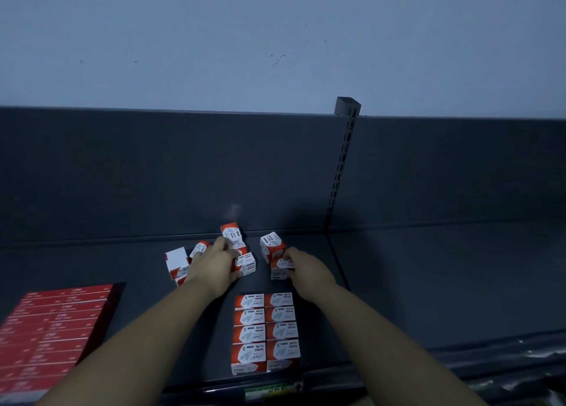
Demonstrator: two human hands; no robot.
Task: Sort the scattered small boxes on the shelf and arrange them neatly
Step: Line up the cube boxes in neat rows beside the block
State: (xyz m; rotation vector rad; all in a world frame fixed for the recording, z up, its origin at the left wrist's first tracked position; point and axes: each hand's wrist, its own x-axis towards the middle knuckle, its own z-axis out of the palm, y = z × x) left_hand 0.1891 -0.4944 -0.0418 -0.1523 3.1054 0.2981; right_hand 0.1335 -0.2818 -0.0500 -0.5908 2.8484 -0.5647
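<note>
Small red-and-white paper clip boxes lie on a dark grey shelf. Several are set in a neat double column near the shelf's front edge. Behind them, a loose heap sits near the back panel. My left hand reaches into this heap with its fingers curled round a box. One box lies tipped to its left. My right hand pinches a box in a small stack, with another box on top behind it.
A block of flat red boxes fills the shelf's front left. A slotted upright post divides the back panel. A green price label sits on the front edge. A pale wall rises above.
</note>
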